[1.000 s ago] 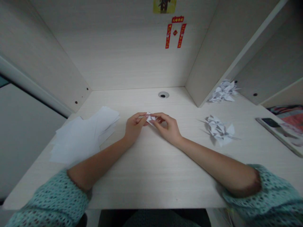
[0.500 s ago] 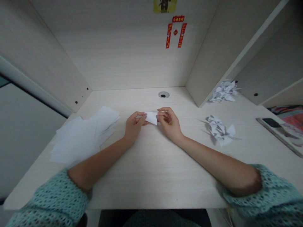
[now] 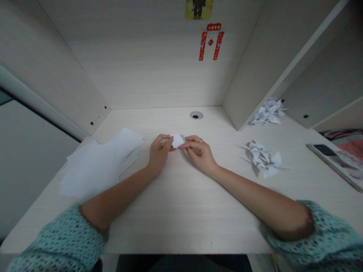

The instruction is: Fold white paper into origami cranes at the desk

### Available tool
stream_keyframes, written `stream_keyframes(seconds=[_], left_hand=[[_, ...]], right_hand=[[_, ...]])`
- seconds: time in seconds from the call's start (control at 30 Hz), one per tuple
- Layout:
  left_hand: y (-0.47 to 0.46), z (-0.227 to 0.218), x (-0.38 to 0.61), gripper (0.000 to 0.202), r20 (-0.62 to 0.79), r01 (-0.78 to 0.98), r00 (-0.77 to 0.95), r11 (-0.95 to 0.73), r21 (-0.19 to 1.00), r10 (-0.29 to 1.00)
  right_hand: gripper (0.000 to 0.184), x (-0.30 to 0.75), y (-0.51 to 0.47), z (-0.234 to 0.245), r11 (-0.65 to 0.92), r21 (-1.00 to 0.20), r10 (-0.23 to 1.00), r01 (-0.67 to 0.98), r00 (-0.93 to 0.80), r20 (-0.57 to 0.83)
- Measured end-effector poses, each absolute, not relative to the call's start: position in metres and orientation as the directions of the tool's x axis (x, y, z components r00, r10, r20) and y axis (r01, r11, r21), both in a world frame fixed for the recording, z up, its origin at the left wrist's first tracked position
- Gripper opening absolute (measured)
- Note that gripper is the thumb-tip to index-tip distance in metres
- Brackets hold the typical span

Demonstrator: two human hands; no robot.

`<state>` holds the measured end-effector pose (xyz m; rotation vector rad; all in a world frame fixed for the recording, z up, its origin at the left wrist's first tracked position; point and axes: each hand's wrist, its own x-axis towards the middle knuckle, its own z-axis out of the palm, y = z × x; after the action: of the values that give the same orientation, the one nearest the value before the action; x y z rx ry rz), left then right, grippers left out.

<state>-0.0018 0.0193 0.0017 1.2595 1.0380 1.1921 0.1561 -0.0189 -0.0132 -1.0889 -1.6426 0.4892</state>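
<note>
A small folded piece of white paper (image 3: 178,140) is held just above the desk (image 3: 170,211), between both hands. My left hand (image 3: 159,152) pinches its left side, with the thumb on the near face and fingers behind. At the right edge, my right hand (image 3: 200,153) touches the paper with thumb and fingertips closed on it; a ring shows on one finger. The paper's corner at the right looks bent over. Exact fold lines are too small to make out.
Loose white sheets (image 3: 99,166) lie in a stack at left. On the right are a pile of folded paper pieces (image 3: 263,158), another pile (image 3: 269,111) by the divider panel (image 3: 255,75), and a phone (image 3: 326,150) on a flat object. A cable hole (image 3: 196,115) sits at the back.
The right fingers have shifted slightly left and down along the paper's right edge, and a corner there now appears folded over. The left hand keeps its pinch. The view has tilted slightly.
</note>
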Motion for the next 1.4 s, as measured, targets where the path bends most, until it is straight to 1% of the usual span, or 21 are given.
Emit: stream_keyframes(seconds=[0.1,0.17,0.23,0.33,0.43,0.5,0.67,0.8,0.9,1.0,1.1,1.4], left_hand=[[0.02,0.002,-0.003,0.033,0.057,-0.066,0.134,-0.049,0.997,0.989],[0.021,0.0,-0.004,0.033,0.054,-0.066,0.13,-0.046,0.997,0.99],[0.023,-0.003,-0.005,0.034,0.057,-0.071,0.129,-0.048,0.996,0.99],[0.024,-0.005,-0.006,0.036,0.048,-0.079,0.135,-0.037,0.996,0.99],[0.023,-0.004,-0.005,0.036,0.047,-0.1,0.126,-0.035,0.994,0.991],[0.022,-0.001,-0.005,0.037,0.047,-0.125,0.147,-0.028,0.992,0.988],[0.019,0.004,-0.005,0.05,0.075,-0.127,0.237,-0.046,0.991,0.969],[0.019,0.004,-0.005,0.057,0.12,-0.087,0.291,-0.099,0.991,0.949],[0.019,0.001,-0.004,0.063,0.133,-0.117,0.332,-0.099,0.988,0.934],[0.02,-0.001,-0.004,0.062,0.139,-0.156,0.355,-0.088,0.984,0.924],[0.02,-0.002,-0.004,0.059,0.145,-0.17,0.364,-0.087,0.982,0.92],[0.019,0.001,-0.004,0.057,0.154,-0.127,0.332,-0.118,0.985,0.931]], right_hand=[[0.03,0.155,-0.019,-0.014,0.507,-0.748,0.839,0.428,-0.046,0.542],[0.027,0.155,-0.02,-0.012,0.51,-0.728,0.832,0.457,-0.046,0.554],[0.023,0.154,-0.022,-0.009,0.501,-0.7,0.818,0.508,-0.014,0.575],[0.024,0.155,-0.024,-0.006,0.464,-0.639,0.799,0.613,0.021,0.601],[0.016,0.156,-0.024,-0.006,0.447,-0.592,0.792,0.671,0.011,0.61],[0.014,0.157,-0.023,-0.007,0.439,-0.593,0.794,0.675,0.018,0.608],[0.009,0.157,-0.02,-0.007,0.437,-0.658,0.795,0.613,0.077,0.601],[0.005,0.156,-0.017,-0.008,0.454,-0.735,0.818,0.504,0.09,0.568],[0.003,0.155,-0.014,-0.01,0.453,-0.791,0.847,0.411,0.078,0.526],[0.002,0.154,-0.014,-0.011,0.459,-0.814,0.858,0.355,0.058,0.51],[0.003,0.154,-0.015,-0.01,0.451,-0.825,0.865,0.34,0.062,0.499],[0.016,0.153,-0.014,-0.012,0.397,-0.87,0.894,0.292,0.093,0.439]])
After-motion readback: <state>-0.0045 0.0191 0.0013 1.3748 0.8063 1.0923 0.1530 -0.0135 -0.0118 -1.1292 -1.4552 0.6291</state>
